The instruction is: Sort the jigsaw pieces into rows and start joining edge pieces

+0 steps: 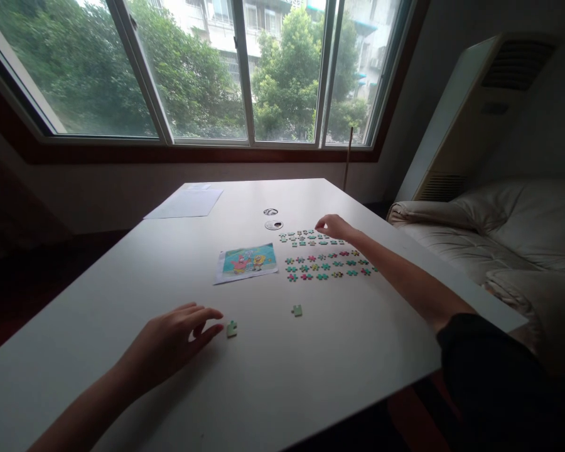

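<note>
My left hand [181, 333] hovers low over the near left of the table, thumb and fingers apart, with nothing between them. Just right of its fingertips lies a pale green jigsaw piece [232, 329]. A second pale green jigsaw piece [297, 311] lies farther right, apart from the first. My right hand [334, 226] reaches to the back rows of jigsaw pieces [326, 267], its fingers curled and pressed together at the tips. Whatever is in that pinch is too small to make out. My right forearm hides the right end of the rows.
A picture sheet [248, 260] with two cartoon figures lies left of the rows. Two round fittings [274, 225] are set in the white table [169, 263] behind it. White paper [188, 203] rests at the far left corner. A pale sofa [461, 235] stands to the right.
</note>
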### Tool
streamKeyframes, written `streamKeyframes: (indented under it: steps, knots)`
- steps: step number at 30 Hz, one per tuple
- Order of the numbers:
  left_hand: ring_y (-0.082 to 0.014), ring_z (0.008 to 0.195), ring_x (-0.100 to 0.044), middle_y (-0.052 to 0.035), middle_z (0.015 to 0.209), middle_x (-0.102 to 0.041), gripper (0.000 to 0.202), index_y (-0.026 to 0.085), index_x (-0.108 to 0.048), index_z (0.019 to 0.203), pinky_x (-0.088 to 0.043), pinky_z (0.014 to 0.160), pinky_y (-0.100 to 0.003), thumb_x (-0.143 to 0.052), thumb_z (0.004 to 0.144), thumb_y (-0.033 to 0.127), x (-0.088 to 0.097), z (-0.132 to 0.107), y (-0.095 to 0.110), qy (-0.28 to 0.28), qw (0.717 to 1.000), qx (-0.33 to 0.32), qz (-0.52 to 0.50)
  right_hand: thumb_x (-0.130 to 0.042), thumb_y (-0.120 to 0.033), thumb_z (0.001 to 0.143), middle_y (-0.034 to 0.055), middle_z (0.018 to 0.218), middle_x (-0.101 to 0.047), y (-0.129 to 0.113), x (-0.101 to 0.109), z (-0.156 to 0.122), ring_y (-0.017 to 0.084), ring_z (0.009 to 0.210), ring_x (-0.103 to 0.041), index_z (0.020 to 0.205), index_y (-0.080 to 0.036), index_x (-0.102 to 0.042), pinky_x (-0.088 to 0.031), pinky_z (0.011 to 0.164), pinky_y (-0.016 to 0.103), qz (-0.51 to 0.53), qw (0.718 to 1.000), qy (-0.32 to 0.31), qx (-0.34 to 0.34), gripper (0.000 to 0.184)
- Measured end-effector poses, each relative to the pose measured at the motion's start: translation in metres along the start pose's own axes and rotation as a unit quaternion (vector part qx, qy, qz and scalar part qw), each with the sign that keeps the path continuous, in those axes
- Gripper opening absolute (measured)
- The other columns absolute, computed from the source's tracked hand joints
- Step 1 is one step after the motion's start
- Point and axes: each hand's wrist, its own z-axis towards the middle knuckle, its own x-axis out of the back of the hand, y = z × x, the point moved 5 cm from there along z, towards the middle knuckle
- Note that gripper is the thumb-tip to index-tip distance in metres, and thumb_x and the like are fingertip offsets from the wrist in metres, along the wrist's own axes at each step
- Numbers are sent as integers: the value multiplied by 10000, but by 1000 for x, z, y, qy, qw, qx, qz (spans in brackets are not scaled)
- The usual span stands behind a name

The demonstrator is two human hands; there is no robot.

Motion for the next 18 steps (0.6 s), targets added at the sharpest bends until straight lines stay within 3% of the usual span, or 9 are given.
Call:
streamKeyframes:
  steps: [7, 18]
  knots:
    - [-124, 574, -565, -22, 751, -611, 271, 245, -628, 934, -401, 533, -218, -399, 855, 364, -1, 1, -5, -11, 1000, 4, 9, -593, -327, 735, 56, 899, -663, 25, -25, 36, 139, 755, -589, 961, -175, -665, -404, 625, 200, -24, 998, -32, -49, 282]
    - [-130, 553, -549, -25, 701, -612, 288, 235, -632, 876, -381, 500, -209, -391, 841, 391, 4, 1, -8, 33, 997, 39, 51, -652, -287, 682, 70, 873, -668, 23, -31, 43, 143, 761, -590, 846, -142, -687, -408, 632, 188, 1, 997, -52, -56, 222]
